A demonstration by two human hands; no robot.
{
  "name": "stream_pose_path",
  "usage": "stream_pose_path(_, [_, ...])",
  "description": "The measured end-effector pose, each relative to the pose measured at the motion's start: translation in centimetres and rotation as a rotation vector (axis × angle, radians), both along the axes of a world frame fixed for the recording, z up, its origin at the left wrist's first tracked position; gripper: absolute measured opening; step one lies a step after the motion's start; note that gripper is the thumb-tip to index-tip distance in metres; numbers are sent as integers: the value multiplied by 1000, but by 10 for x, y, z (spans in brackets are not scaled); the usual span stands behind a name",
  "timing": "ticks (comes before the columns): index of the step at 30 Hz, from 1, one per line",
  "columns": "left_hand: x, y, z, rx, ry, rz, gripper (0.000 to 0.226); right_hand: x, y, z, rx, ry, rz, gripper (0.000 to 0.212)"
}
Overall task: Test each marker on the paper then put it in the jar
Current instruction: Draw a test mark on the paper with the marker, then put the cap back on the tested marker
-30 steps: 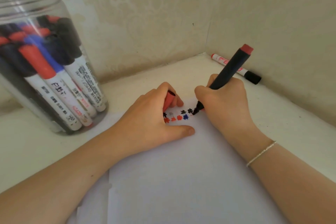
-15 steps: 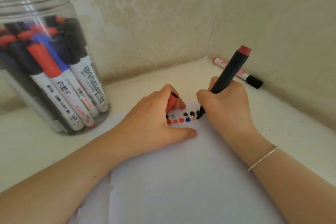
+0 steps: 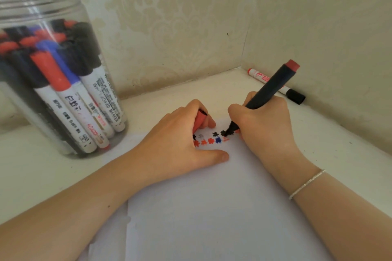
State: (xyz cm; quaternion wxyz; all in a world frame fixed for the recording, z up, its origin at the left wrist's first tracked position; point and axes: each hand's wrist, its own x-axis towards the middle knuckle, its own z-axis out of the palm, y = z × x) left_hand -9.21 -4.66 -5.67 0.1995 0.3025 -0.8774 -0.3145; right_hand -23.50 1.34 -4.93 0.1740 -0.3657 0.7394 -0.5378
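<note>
Jar (image 3: 63, 17) top is cut off by the frame's upper-left edge, so no lid or opening can be made out; the whiteboard markers (image 3: 70, 91) inside are blurred through the clear plastic, w/ labels only partly legible. Marks (image 3: 212, 139) on the paper (image 3: 212, 207) are partly hidden behind the left hand (image 3: 180, 142). A red cap (image 3: 199, 119) is clenched in the curled fingers of that hand, mostly covered; its thumb is laid flat on the sheet. Right hand (image 3: 263, 125) is closed round a dark marker (image 3: 269, 89) w/ red end plug, barrel tilted up & to the right, tip pressed to the paper at a black mark, approx centre of the row. A thin bracelet (image 3: 307, 183) is worn on the right wrist. One more marker, white barrel w/ black cap (image 3: 275, 86), is left lying along the right wall, partly hidden behind the held barrel
</note>
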Motion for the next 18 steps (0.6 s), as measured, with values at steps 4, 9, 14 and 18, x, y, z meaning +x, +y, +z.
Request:
stream_pose_path(4, [0, -1, -1, -11, -5, 11, 58, 1, -1, 0, 28, 21, 24, 17])
stream_pose_path(9, [1, -1, -3, -28, -7, -8, 55, -1, -2, -1, 5, -16, 39, 18])
stream_pose_path(14, [4, -7, -2, 230, 261, -3, 10, -7, 4, 2, -275, -338, 42, 25])
stream_pose_path(18, [5, -10, -1, 202, 351, 43, 25, -9, 5, 5, -481, -638, 164, 16])
